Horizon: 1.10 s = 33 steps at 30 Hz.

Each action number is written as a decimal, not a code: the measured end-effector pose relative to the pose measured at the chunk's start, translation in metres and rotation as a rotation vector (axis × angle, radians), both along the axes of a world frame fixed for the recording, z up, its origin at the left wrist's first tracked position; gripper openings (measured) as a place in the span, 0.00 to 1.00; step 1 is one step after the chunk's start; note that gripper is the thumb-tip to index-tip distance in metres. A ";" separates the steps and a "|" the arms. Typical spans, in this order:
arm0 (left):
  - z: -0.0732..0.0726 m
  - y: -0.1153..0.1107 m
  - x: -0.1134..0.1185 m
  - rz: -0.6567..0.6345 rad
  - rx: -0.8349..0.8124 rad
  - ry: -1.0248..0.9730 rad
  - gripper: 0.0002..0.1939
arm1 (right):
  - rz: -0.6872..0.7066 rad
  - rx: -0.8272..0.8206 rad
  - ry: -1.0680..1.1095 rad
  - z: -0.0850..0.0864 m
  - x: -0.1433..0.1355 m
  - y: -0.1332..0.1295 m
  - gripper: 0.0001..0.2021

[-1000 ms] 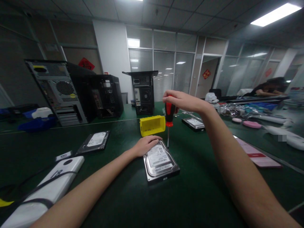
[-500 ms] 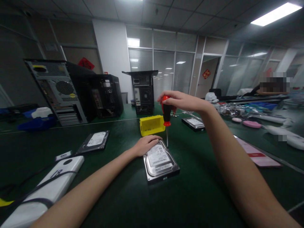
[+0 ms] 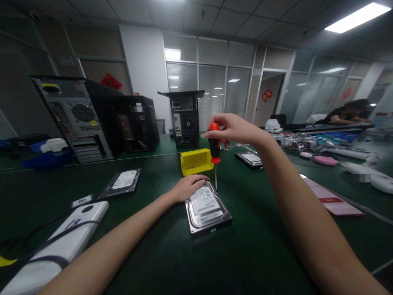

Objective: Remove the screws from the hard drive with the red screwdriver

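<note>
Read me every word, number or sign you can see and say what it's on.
"福", most likely, on the red diamond sign at left.
"18", or "81" the other way up, on the white device.
Too small or blurred to read: near hard drive, left hard drive, right hard drive, white tag, other red signs, yellow case sticker.

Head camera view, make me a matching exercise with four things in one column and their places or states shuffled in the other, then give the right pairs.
Column one:
1. Screwdriver
2. Left hand
3. Yellow tray
4. Nearest hard drive

Column two:
A. Just beyond the nearest hard drive
B. Lying flat on the green table, under a hand
C. Resting on top of the nearest hard drive
D. In the right hand's grip, shaft pointing down

Right pairs: 1-D, 2-C, 3-A, 4-B
</note>
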<state>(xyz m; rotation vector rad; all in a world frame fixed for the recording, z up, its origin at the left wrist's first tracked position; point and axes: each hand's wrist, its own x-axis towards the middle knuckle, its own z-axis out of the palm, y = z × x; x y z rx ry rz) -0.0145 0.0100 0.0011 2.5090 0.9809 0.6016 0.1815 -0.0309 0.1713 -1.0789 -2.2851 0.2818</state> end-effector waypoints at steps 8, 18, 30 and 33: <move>-0.001 0.001 0.001 -0.019 0.011 -0.010 0.20 | 0.027 0.083 0.013 -0.007 -0.005 0.010 0.18; 0.000 0.000 0.000 -0.011 0.001 -0.005 0.20 | 0.022 -0.099 -0.007 -0.007 -0.001 0.009 0.19; 0.002 -0.001 0.001 0.001 0.002 0.000 0.20 | -0.008 0.057 -0.054 -0.003 -0.001 0.002 0.17; 0.003 -0.002 0.001 -0.002 0.003 -0.001 0.20 | -0.068 0.060 -0.062 -0.004 0.000 0.002 0.18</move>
